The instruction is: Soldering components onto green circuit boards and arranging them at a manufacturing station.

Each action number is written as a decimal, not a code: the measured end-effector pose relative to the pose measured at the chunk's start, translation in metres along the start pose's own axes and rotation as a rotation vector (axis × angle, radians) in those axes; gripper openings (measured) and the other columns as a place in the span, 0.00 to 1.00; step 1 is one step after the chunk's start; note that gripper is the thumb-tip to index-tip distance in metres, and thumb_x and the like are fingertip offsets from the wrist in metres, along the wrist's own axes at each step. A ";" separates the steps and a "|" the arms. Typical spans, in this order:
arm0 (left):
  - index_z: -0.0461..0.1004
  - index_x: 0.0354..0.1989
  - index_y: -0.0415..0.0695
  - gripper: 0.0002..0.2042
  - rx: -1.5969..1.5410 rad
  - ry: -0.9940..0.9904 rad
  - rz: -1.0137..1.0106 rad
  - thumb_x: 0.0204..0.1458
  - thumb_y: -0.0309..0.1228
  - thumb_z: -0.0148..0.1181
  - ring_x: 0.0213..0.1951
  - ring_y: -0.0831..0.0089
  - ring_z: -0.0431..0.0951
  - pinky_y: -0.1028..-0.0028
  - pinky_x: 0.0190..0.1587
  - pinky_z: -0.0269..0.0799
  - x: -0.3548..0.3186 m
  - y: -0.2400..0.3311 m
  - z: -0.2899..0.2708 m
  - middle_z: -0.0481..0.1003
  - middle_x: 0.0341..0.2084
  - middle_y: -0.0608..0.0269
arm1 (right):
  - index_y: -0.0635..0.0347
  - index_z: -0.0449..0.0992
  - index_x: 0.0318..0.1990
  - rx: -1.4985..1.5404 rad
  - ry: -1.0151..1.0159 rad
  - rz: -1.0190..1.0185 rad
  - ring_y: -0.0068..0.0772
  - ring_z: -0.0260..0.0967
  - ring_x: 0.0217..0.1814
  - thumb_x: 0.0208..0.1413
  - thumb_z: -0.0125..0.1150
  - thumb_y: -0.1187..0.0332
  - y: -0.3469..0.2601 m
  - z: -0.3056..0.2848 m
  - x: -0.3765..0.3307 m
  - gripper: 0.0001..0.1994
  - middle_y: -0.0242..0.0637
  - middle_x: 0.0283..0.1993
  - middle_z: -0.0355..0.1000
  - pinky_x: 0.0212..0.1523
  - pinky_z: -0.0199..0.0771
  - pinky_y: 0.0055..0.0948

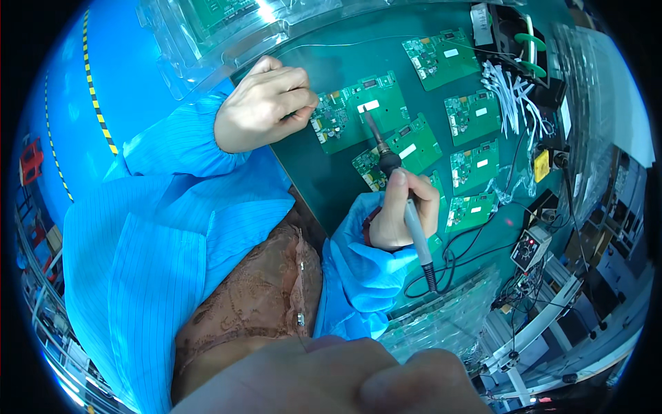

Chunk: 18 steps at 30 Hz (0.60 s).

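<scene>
My right hand (407, 210) grips a soldering iron (418, 231) like a pen. Its metal tip points away from me, over the white label of a green circuit board (386, 114); whether it touches cannot be told. At that board's left edge, my left hand (269, 107) is closed, thumb and fingers pinched near the white connectors. A thin solder wire (331, 45) runs from the far right to this hand; its end is hidden by the fingers. Another circuit board (424, 143) lies partly under the iron, overlapping close to the first.
More circuit boards (476, 116) lie in a column on the right of the green mat. Beyond are white cable ties (507, 96), a green wire spool (529, 55), a yellow sponge (542, 165) and a control box (529, 247). The iron's black cord (448, 259) loops nearby. Clear plastic trays (200, 52) stand far left.
</scene>
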State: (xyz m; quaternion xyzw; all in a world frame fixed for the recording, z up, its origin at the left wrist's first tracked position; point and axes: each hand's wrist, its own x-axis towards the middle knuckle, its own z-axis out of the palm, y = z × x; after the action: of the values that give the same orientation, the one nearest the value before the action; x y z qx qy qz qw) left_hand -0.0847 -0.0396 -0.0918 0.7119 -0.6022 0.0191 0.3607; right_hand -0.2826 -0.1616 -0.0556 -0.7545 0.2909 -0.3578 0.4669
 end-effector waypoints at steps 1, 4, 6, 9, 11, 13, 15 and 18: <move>0.75 0.27 0.41 0.07 0.005 -0.014 0.004 0.39 0.18 0.64 0.27 0.71 0.70 0.71 0.37 0.60 0.003 -0.001 -0.002 0.68 0.23 0.66 | 0.65 0.72 0.33 0.008 0.030 0.039 0.21 0.62 0.27 0.50 0.62 0.82 -0.002 0.006 -0.001 0.06 0.34 0.25 0.67 0.29 0.62 0.21; 0.74 0.27 0.43 0.06 0.046 -0.016 0.017 0.39 0.23 0.64 0.27 0.71 0.70 0.72 0.37 0.61 0.006 -0.003 -0.004 0.66 0.24 0.66 | 0.65 0.70 0.36 -0.034 0.002 -0.012 0.20 0.61 0.24 0.50 0.62 0.81 0.006 0.009 -0.004 0.08 0.34 0.23 0.67 0.26 0.61 0.20; 0.73 0.27 0.44 0.06 0.034 -0.027 0.008 0.39 0.23 0.63 0.27 0.71 0.70 0.72 0.37 0.61 0.005 0.000 -0.002 0.66 0.24 0.66 | 0.63 0.68 0.33 -0.067 -0.020 -0.011 0.21 0.63 0.24 0.50 0.62 0.81 0.006 0.007 -0.009 0.08 0.36 0.23 0.68 0.26 0.63 0.19; 0.73 0.27 0.44 0.06 0.028 -0.053 0.001 0.40 0.24 0.63 0.28 0.71 0.70 0.71 0.37 0.60 0.003 0.002 -0.001 0.65 0.24 0.66 | 0.61 0.66 0.30 -0.123 -0.041 -0.084 0.21 0.63 0.22 0.51 0.62 0.81 0.015 0.006 -0.015 0.09 0.37 0.21 0.68 0.23 0.62 0.20; 0.73 0.27 0.44 0.06 0.029 -0.070 -0.001 0.40 0.24 0.63 0.29 0.71 0.70 0.71 0.37 0.60 0.002 0.003 0.000 0.64 0.24 0.66 | 0.61 0.66 0.30 -0.150 -0.069 -0.114 0.21 0.62 0.20 0.51 0.61 0.81 0.018 0.005 -0.017 0.09 0.37 0.20 0.68 0.21 0.62 0.21; 0.72 0.27 0.44 0.06 0.032 -0.064 -0.003 0.40 0.24 0.63 0.29 0.71 0.69 0.72 0.38 0.59 0.001 0.003 0.002 0.64 0.24 0.66 | 0.60 0.66 0.30 -0.161 -0.066 -0.134 0.20 0.61 0.19 0.50 0.62 0.81 0.020 0.005 -0.019 0.09 0.37 0.20 0.68 0.19 0.61 0.22; 0.72 0.26 0.44 0.06 0.027 -0.058 0.004 0.40 0.24 0.63 0.28 0.72 0.69 0.72 0.38 0.59 0.002 0.003 0.003 0.63 0.24 0.66 | 0.60 0.66 0.30 -0.158 -0.062 -0.141 0.21 0.62 0.19 0.50 0.62 0.80 0.020 0.007 -0.017 0.09 0.37 0.20 0.69 0.19 0.62 0.22; 0.73 0.28 0.42 0.08 0.005 -0.066 0.014 0.38 0.22 0.65 0.27 0.71 0.70 0.72 0.38 0.59 0.004 0.002 0.002 0.65 0.23 0.65 | 0.61 0.66 0.30 -0.156 -0.053 -0.152 0.23 0.64 0.19 0.49 0.63 0.80 0.021 0.009 -0.016 0.09 0.39 0.21 0.70 0.20 0.63 0.22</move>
State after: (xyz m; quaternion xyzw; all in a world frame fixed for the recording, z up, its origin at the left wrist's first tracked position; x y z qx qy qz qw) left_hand -0.0859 -0.0441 -0.0902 0.7089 -0.6186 -0.0007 0.3388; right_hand -0.2865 -0.1530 -0.0814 -0.8177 0.2475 -0.3483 0.3858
